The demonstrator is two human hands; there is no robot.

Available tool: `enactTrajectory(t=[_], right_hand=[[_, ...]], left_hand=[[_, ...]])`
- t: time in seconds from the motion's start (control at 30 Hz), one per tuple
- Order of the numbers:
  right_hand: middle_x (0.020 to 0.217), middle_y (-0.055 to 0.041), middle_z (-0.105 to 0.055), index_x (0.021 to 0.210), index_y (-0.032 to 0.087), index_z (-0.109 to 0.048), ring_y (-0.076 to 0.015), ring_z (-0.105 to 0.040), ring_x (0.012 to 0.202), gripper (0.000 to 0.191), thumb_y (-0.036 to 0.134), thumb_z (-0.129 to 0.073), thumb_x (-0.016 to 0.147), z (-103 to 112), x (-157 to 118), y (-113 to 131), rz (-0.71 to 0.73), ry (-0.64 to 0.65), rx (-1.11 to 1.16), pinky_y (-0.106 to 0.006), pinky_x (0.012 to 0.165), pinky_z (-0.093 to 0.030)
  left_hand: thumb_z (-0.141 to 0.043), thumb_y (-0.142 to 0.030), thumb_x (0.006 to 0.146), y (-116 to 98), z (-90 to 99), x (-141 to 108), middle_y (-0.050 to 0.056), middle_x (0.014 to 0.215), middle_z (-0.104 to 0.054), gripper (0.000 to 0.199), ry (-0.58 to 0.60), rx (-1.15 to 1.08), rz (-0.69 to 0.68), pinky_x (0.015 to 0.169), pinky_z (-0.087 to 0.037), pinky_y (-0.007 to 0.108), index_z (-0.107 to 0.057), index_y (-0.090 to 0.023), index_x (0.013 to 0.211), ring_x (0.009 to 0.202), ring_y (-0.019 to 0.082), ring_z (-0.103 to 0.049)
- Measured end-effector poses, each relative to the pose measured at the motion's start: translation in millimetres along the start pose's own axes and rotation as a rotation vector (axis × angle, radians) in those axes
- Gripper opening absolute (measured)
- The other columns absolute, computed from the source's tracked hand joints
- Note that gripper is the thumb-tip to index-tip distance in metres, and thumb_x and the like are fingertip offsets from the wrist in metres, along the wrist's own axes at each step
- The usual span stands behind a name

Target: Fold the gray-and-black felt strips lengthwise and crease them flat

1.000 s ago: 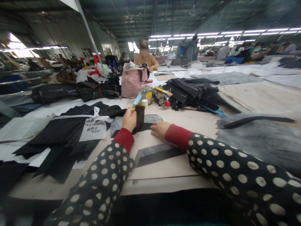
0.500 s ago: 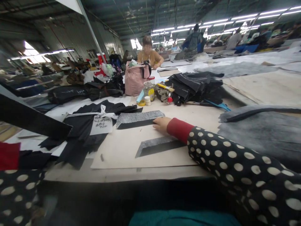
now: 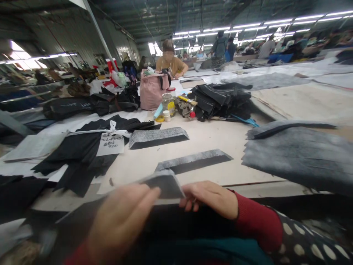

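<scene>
Over the table's front edge I hold a dark grey fabric piece (image 3: pixel 164 187) with a pale edge, raised and tilted. My left hand (image 3: pixel 124 217), blurred by motion, is closed on its middle part. At its right end, my right hand (image 3: pixel 208 198) pinches the corner between thumb and fingers. Just beyond lies a single slanted strip (image 3: pixel 195 160), half grey and half black. Farther back sits a stack of similar strips (image 3: pixel 158 138), grey on top with a black front band. Both lie on a pale board (image 3: pixel 215 136).
Left, a black fabric bundle (image 3: pixel 79 143) is tied with white cloth and carries a handwritten tag (image 3: pixel 110 144). A pink bag (image 3: pixel 153 90), glass jar (image 3: pixel 168 105) and black pieces (image 3: pixel 220 99) stand behind. Grey sheets (image 3: pixel 292 151) lie right. A person (image 3: pixel 171 62) sits opposite.
My right hand has left the stack of strips and come back toward me. My left hand has come in from the left edge, and both now hold the fabric piece. The dark blade-like shape at left is gone.
</scene>
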State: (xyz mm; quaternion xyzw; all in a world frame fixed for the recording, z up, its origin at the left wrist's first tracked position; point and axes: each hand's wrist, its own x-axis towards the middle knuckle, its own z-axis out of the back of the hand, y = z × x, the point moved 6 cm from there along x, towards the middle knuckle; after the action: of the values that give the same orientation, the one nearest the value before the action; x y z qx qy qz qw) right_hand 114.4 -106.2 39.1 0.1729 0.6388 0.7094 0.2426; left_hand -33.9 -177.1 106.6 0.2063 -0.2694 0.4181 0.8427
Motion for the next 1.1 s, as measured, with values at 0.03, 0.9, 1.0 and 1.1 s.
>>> enactTrajectory(t=[0.03, 0.9, 1.0, 1.1], right_hand=[[0.075, -0.0058, -0.058, 0.087, 0.011, -0.058, -0.0105, -0.052, 0.063, 0.055, 0.051, -0.021, 0.084, -3, -1, -3, -0.007, -0.004, 0.072, -0.023, 0.057, -0.043], [0.098, -0.006, -0.059, 0.101, 0.017, -0.055, -0.0151, -0.054, 0.084, 0.035, 0.039, -0.052, 0.073, 86, -27, -17, 0.002, -0.443, -0.325, -0.025, 0.069, -0.043], [0.084, -0.0033, -0.06, 0.09, 0.017, -0.058, -0.0133, -0.053, 0.074, 0.027, 0.037, -0.052, 0.073, 69, -20, -12, 0.046, -0.334, -0.416, -0.023, 0.063, -0.041], [0.063, 0.0002, -0.054, 0.068, 0.016, -0.055, -0.0103, -0.048, 0.06, 0.025, 0.038, -0.046, 0.077, 73, -19, -18, 0.01, -0.352, -0.486, -0.022, 0.056, -0.037]], left_hand=[[-0.044, -0.009, 0.08, -22, -14.2, 2, 0.006, 0.089, -0.058, 0.025, 0.034, -0.034, -0.073, 0.077, -0.04, 0.031, -0.055, -0.014, 0.102, 0.084, 0.017, -0.051], [-0.049, -0.034, 0.077, 13, -82.9, -6, -0.001, 0.102, -0.058, 0.029, 0.707, -0.807, 0.717, 0.081, -0.041, 0.021, -0.055, -0.022, 0.103, 0.092, 0.015, -0.053], [-0.048, -0.033, 0.077, 3, -85.3, 4, -0.002, 0.099, -0.06, 0.028, 0.727, -0.836, 0.678, 0.079, -0.042, 0.021, -0.056, -0.022, 0.101, 0.089, 0.014, -0.054], [-0.049, -0.033, 0.075, 7, -85.3, 6, -0.001, 0.098, -0.059, 0.028, 0.742, -0.796, 0.673, 0.079, -0.042, 0.022, -0.056, -0.022, 0.1, 0.089, 0.016, -0.053]])
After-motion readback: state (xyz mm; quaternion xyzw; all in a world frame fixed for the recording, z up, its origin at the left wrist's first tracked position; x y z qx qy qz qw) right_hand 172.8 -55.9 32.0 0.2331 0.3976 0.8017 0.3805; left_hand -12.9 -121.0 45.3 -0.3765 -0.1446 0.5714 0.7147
